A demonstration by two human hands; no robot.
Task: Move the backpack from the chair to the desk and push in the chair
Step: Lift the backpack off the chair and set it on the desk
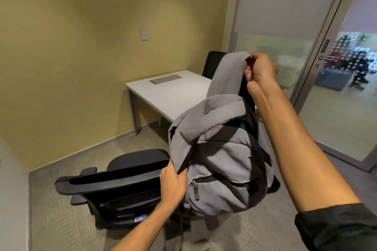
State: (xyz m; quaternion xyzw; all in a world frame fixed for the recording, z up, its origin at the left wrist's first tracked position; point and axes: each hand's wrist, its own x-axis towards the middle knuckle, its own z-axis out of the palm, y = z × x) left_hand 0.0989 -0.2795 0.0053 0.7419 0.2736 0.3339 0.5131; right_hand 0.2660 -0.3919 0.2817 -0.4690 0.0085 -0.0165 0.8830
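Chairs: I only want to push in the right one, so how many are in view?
2. One chair stands near the left hand, away from the desk. Another stands behind the desk, partly hidden by the backpack.

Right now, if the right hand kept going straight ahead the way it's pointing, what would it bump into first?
Probably the black chair behind the desk; the right hand, gripping the backpack strap, points toward it, though depth is unclear.

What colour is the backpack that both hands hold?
Grey with black trim, backpack, head view.
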